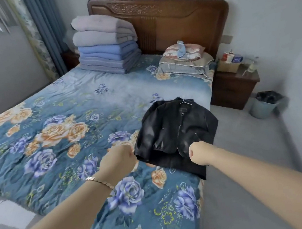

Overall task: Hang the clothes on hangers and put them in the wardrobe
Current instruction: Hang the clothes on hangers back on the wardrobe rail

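Note:
A black leather jacket (176, 130) lies front-up on the right side of the bed, collar toward the headboard. A thin metal hanger (185, 101) sits inside its collar, with only the hook showing. My left hand (120, 158) grips the jacket's lower left hem corner. My right hand (197, 152) grips the lower right front hem. Both arms reach out over the foot of the bed. No wardrobe is in view.
The bed has a blue floral quilt (51, 133). Folded blankets (106, 44) and pillows (185, 60) lie by the wooden headboard (180, 17). A cluttered nightstand (236, 86) and a blue waste bin (264, 107) stand right of the bed. Grey floor runs along that side.

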Tool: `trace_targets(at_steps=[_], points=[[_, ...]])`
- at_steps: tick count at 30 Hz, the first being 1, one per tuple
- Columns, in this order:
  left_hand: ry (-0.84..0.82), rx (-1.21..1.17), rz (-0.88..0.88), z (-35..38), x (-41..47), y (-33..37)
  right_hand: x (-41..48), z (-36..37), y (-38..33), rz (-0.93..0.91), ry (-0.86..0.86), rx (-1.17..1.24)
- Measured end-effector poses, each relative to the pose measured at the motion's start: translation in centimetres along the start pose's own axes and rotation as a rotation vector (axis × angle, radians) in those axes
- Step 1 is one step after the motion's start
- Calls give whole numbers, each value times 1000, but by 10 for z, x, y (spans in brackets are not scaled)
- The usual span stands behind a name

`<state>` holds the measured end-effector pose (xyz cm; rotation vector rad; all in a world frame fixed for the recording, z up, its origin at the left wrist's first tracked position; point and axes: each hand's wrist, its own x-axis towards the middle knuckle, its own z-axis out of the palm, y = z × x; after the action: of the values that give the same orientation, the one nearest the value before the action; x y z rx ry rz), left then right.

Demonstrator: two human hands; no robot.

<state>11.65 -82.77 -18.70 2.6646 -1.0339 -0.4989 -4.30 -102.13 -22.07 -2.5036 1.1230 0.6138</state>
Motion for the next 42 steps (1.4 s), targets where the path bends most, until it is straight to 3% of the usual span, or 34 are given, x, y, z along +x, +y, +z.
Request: trace_targets(at_steps=[6,11,18,24,33,37,42], points=[[-18,-35,137,27,56,83,33,-16,94,153,4,67],[-55,-14,112,56,144,141,124,-47,163,164,85,93],[9,-79,24,106,348,236,355,-108,246,120,134,84],[18,-87,-4,182,530,296,566,-107,306,114,101,145],[-41,-109,-84,306,672,284,773,-37,340,140,33,210],[-75,-91,-132,326,694,271,807,-22,341,180,17,305],[-84,-59,-147,310,697,260,802,-37,330,69,66,459]])
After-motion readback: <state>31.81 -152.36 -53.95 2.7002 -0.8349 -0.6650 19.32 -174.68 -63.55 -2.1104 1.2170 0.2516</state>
